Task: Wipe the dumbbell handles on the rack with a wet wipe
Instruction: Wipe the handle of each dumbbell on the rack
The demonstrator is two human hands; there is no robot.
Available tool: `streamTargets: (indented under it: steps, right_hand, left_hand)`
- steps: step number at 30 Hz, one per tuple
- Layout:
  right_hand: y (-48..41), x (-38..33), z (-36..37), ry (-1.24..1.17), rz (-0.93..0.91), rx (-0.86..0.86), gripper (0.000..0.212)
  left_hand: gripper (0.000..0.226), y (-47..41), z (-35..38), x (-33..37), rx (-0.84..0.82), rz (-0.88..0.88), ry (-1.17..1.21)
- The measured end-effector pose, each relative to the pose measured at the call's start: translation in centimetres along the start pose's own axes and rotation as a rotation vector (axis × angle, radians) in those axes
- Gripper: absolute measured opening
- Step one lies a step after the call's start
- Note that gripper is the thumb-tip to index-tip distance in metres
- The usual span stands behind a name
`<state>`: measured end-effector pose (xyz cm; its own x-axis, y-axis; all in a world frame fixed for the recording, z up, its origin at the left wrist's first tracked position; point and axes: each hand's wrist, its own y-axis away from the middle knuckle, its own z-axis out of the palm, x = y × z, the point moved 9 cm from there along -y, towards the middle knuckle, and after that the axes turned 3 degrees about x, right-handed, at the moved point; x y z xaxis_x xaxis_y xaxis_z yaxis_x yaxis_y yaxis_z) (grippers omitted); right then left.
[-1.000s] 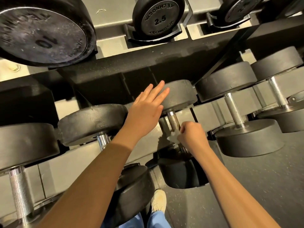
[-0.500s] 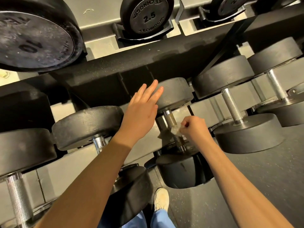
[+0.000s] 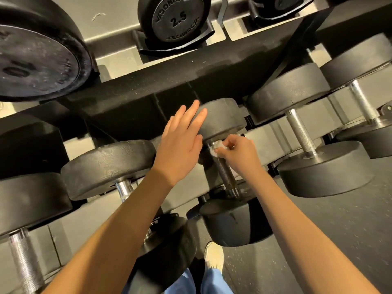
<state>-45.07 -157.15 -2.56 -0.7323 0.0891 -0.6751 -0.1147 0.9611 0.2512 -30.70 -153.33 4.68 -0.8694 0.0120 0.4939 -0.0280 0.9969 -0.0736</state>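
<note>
Wipe-down at a gym dumbbell rack (image 3: pixel 148 96), seen from the cleaner's own head camera. The right hand (image 3: pixel 239 154) pinches a small bunched wet wipe (image 3: pixel 216 146) against the upper end of a knurled steel dumbbell handle (image 3: pixel 225 174), just under the far rubber head (image 3: pixel 222 119). The left hand (image 3: pixel 180 145), fingers straight and gripping nothing, lies across the side of that same head, apparently steadying it; actual contact cannot be confirmed from this angle.

The step in hand looks to be the scrub of this one handle, with the wipe at its far end. The next move likely calls for drawing the wipe down toward the near head (image 3: pixel 235 221) and working it around the bar so the underside is covered. After that comes a shift to the right-hand neighbour's handle (image 3: pixel 300 132) or the left-hand neighbour's handle (image 3: pixel 124 187). Whether either has been cleaned cannot be told.

The wipe is mostly hidden within the fingers, and the back of the handle is out of sight. The left forearm covers much of the left-hand dumbbell. A 2.5 plate (image 3: pixel 176 18) and a 10 plate (image 3: pixel 38 60) sit on the tier above, both cut off by the frame. A pale shoe (image 3: pixel 214 258) shows on the floor (image 3: pixel 339 240) below.
</note>
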Motion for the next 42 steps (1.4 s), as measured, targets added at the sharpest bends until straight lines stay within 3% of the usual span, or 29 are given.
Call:
streamTargets:
  steps: [4, 7, 11, 13, 16, 25, 33, 42]
  right_hand:
    - [1.7, 1.3, 0.1, 0.117, 0.039, -0.130, 0.021]
    - [2.9, 2.2, 0.3, 0.397, 0.099, -0.271, 0.016]
    - [4.1, 2.4, 0.1, 0.639, 0.064, -0.334, 0.017]
    - [4.2, 2.6, 0.0, 0.641, 0.070, -0.335, 0.016]
    - [3.9, 2.9, -0.8, 0.532, 0.104, -0.255, 0.008]
    - [2.3, 4.8, -9.2, 0.144, 0.097, 0.216, 0.009]
    - [1.2, 8.9, -15.5, 0.172, 0.134, 0.379, 0.008]
    - [-4.3, 10.1, -17.2, 0.239, 0.107, 0.468, 0.014]
  left_hand:
    - [0.053, 0.1, 0.1, 0.2, -0.001, -0.025, 0.016]
    - [0.054, 0.1, 0.1, 0.5, -0.003, -0.024, 0.014]
    - [0.053, -0.2, 0.1, 0.9, 0.007, -0.026, -0.019]
    - [0.053, -0.3, 0.0, 1.2, 0.008, -0.013, -0.042]
    - [0.054, -0.8, 0.2, 2.0, 0.001, 0.046, -0.102]
    - [0.058, -5.5, 3.1, 6.8, -0.100, 0.301, -0.392]
    - [0.059, -8.5, 5.5, 9.4, -0.239, 0.496, -0.435]
    - [0.074, -8.4, 6.9, 9.9, -0.370, 0.575, -0.518]
